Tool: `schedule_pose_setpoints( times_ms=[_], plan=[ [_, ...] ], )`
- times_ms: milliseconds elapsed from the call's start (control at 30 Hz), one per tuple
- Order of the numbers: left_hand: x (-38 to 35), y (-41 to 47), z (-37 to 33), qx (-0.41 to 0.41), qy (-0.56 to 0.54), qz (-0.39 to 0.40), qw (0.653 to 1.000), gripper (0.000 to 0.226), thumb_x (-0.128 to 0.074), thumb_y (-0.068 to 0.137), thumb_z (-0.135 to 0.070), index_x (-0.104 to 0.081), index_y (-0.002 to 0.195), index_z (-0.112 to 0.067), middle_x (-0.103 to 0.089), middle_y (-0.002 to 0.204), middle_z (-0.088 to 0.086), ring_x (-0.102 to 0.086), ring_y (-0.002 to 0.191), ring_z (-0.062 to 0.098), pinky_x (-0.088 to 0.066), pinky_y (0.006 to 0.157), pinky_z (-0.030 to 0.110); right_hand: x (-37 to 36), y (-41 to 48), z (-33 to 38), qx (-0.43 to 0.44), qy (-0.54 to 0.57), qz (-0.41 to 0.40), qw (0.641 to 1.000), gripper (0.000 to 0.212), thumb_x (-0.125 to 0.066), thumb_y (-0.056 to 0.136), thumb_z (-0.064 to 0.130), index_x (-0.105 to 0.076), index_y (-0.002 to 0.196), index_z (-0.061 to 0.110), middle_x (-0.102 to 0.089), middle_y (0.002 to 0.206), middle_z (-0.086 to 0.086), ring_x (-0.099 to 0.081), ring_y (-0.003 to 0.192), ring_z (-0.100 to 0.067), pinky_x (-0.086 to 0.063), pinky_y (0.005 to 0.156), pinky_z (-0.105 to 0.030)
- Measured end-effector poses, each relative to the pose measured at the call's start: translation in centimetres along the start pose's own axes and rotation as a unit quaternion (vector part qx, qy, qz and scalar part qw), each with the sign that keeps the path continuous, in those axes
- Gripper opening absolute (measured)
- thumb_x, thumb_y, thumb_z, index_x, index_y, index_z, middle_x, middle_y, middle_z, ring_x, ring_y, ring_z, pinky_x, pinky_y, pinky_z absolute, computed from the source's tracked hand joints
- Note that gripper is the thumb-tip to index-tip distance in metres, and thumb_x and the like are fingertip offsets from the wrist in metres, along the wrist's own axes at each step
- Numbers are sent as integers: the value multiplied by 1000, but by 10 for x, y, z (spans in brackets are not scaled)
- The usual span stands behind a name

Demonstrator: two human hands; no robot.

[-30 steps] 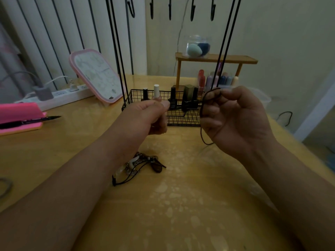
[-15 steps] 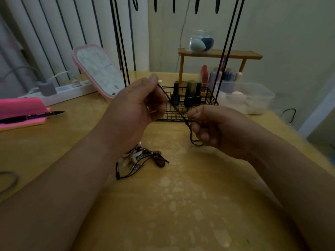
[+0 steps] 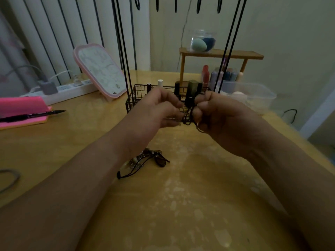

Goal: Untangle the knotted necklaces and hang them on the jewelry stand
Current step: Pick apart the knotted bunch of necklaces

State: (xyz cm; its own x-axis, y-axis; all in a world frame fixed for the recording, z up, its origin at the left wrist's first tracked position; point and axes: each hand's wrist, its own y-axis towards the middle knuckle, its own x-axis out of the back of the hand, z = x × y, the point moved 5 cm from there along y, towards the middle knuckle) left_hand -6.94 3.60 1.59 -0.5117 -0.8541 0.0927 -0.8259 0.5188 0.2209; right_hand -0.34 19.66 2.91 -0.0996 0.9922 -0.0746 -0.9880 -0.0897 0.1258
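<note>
Pinching a dark cord necklace (image 3: 188, 117) between them, left hand (image 3: 155, 113) and right hand (image 3: 224, 120) hover close together, fingers curled, just before the jewelry stand (image 3: 133, 98). Knot detail too dark to read. Stand's hooks cut off at top. Second tangle of necklaces (image 3: 145, 160) lies on worn wooden tabletop (image 3: 181, 205), partly under left wrist.

Here's the left forearm (image 3: 81, 178), bare right up to the frame edge, and the right forearm (image 3: 290, 169) the same; left hand (image 3: 157, 109) and right hand (image 3: 221, 115) both bare too.
</note>
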Motion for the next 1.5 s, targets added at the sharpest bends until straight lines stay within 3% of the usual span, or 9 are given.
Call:
schedule_pose_setpoints(
  times_ms=[167,333,467,533,633,867,1000,1233,1500],
  plan=[
    [-21,-10,6,46,12,102,994,46,-62,98,-5,-52,140,-21,-74,124,4,-71,117,18,-52,105,39,2,0,9,47,58,0,997,13,-52,96,9,-59,106,16,-66,83,3,-63,84,-14,-46,78,-34],
    [-26,-17,-2,11,94,74,993,14,-68,98,-24,-70,111,-25,-76,105,-9,-70,103,3,-51,99,31,4,1,11,61,69,-8,996,32,-52,99,9,-55,131,7,-69,90,1,-67,93,-16,-53,81,-32],
    [-21,-14,-3,-10,90,48,995,12,-65,100,-22,-70,90,-26,-70,96,-1,-68,99,15,-54,99,41,7,-1,12,59,81,-18,995,33,-54,96,12,-58,128,10,-70,92,3,-67,91,-13,-52,80,-30],
    [-21,-12,0,0,44,47,998,12,-60,103,-18,-68,94,-21,-74,102,2,-71,107,21,-52,106,51,9,-1,14,60,99,-17,993,29,-53,95,11,-59,123,13,-70,92,3,-66,87,-11,-50,76,-27],
    [-26,-13,1,19,-2,68,998,14,-54,106,-14,-64,116,-12,-77,110,7,-74,108,22,-52,107,49,8,1,15,58,108,2,993,30,-49,97,7,-56,126,10,-69,95,0,-66,87,-13,-53,75,-26],
    [-23,-15,-1,11,32,76,997,19,-60,103,-9,-62,120,-17,-74,90,5,-68,77,20,-60,83,35,10,2,18,56,148,13,987,26,-46,97,7,-57,121,10,-66,93,-2,-59,77,-13,-54,77,-28],
    [-21,-14,-2,18,53,84,995,19,-58,105,-12,-66,118,-23,-69,83,1,-45,58,11,-41,54,30,15,1,22,47,163,-5,985,38,-44,99,6,-51,136,8,-65,96,-2,-50,66,-9,-47,54,-20],
    [-22,-15,-4,21,70,108,992,19,-57,105,-14,-68,118,-21,-51,65,-3,-40,50,5,-33,49,18,12,-2,22,29,72,-15,997,45,-36,103,5,-49,144,17,-72,127,-12,-48,54,-10,-30,41,-18],
    [-22,-17,-7,1,55,91,994,14,-63,101,-23,-69,101,-11,-47,60,0,-39,50,14,-34,48,24,2,-6,22,12,7,45,999,53,-34,97,-8,-48,143,15,-73,123,-12,-51,51,-12,-32,39,-21]
  ],
)
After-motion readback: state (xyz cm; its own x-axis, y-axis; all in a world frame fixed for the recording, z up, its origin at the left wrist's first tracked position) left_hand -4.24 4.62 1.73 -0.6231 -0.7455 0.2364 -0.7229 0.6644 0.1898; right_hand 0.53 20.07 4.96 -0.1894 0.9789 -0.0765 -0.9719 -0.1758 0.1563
